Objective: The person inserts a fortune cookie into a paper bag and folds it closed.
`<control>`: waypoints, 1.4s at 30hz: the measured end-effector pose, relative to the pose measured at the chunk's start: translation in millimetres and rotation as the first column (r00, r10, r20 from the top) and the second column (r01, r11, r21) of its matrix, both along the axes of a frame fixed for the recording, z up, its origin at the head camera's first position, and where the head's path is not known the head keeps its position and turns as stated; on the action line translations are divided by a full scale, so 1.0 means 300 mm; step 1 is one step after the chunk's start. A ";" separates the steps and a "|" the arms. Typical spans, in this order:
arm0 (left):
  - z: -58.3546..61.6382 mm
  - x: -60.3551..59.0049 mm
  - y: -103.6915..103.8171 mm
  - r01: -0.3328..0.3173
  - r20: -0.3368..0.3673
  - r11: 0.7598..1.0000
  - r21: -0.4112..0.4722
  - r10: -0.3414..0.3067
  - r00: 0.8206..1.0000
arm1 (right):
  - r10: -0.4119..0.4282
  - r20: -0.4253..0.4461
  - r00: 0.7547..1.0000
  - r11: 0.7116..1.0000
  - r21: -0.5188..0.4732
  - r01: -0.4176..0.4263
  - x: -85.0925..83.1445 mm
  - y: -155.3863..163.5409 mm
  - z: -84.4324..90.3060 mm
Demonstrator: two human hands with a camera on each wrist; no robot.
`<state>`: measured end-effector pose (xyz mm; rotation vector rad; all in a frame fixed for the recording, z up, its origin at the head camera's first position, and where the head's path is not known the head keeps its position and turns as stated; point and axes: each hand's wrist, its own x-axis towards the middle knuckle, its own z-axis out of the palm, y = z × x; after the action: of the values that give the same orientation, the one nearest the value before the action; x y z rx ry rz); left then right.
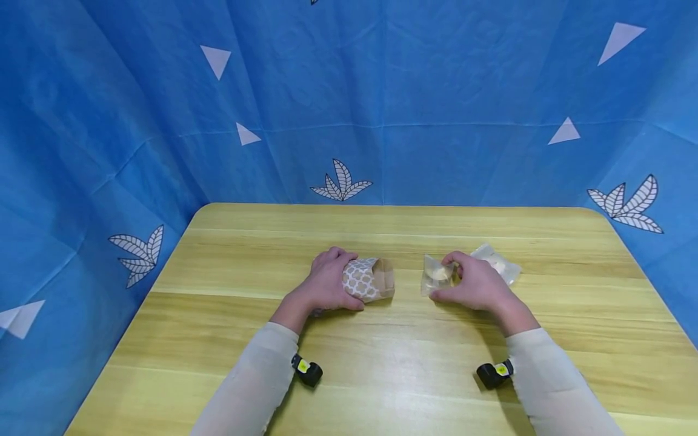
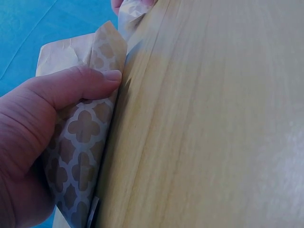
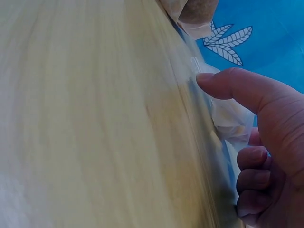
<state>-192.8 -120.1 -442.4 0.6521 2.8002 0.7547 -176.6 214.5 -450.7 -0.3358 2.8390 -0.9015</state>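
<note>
While both forearms in pale sleeves rest on a light wooden surface (image 1: 382, 363), the person's left hand (image 1: 326, 281) curls round a brown paper bag (image 1: 371, 278) printed with a white lattice pattern, thumb pressed along its side, the bag lying on the surface with its open mouth turned toward the other hand. The right hand (image 1: 477, 283) pinches a small clear plastic packet (image 1: 436, 275) holding something pale and round, thumb on the near face and fingers folded behind it; the packet stands on its edge just right of the bag's mouth, apart from it. A second clear packet (image 1: 498, 261) lies flat just behind the right hand. Blue cloth (image 1: 382, 91) printed with white triangles and leaf sprigs hangs round the back and sides of the surface.
</note>
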 end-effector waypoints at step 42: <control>-0.012 -0.004 0.003 0.010 -0.021 1.000 -0.028 -0.011 1.000 | 0.196 0.006 0.981 0.978 -0.070 -0.196 -0.029 -0.211 0.067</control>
<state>-194.0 -119.2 -446.1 0.6735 2.8186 0.7098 -185.2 151.3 -430.6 -0.6043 2.7074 -0.9583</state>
